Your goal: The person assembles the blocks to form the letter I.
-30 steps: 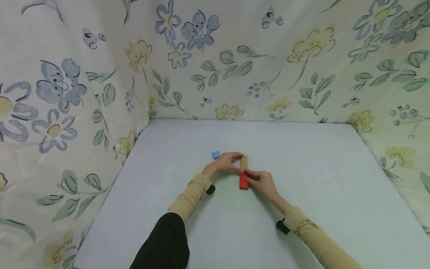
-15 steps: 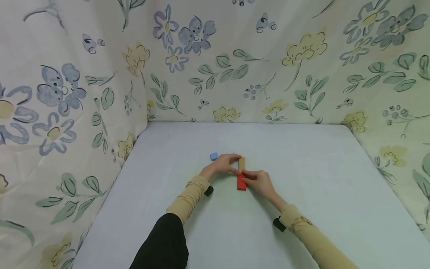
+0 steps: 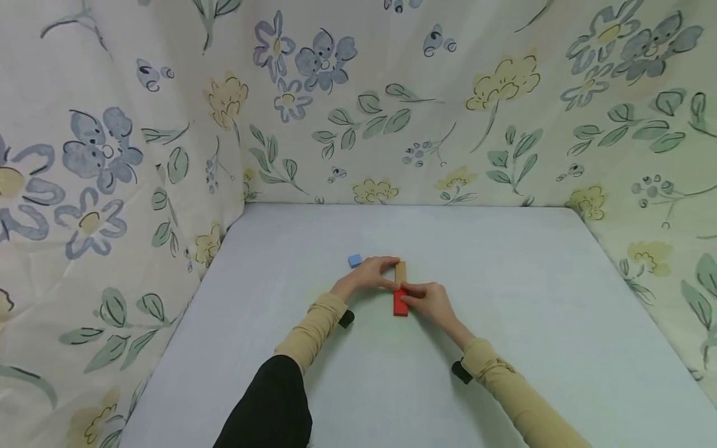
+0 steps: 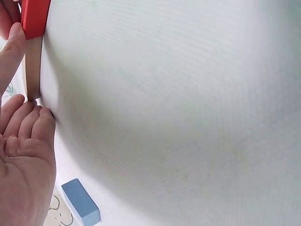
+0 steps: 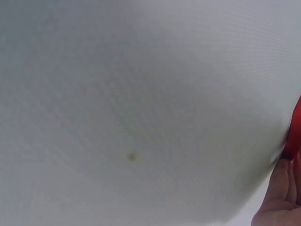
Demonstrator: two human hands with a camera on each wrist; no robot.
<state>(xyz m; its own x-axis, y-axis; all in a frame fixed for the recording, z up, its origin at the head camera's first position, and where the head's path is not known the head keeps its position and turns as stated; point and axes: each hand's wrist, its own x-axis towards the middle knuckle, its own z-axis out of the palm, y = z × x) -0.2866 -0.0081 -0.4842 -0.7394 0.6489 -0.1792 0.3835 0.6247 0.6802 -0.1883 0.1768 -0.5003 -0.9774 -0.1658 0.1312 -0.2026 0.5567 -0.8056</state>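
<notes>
A natural wooden block [image 3: 400, 272] lies end to end with a red block [image 3: 400, 306], lined up away from the person. My left hand [image 3: 370, 274] holds the wooden block lengthwise. Its fingers are at the far end and its thumb is by the joint with the red one, as the left wrist view also shows. From the right side, my right hand [image 3: 434, 302] grips the red block, thumb and fingers over its upper part. Only the edge of that grip shows in the right wrist view. A small blue block [image 3: 355, 261] lies behind the left hand, apart from the other two.
The blocks lie on a white tabletop [image 3: 532, 267]. A floral curtain [image 3: 347, 155] hangs along the table's back edge and left side. Each wrist wears a small black camera; the left one [image 3: 346, 319] is close above the table.
The head view has shifted slightly, so everything appears a little further left. Both hands and the blocks keep the same arrangement.
</notes>
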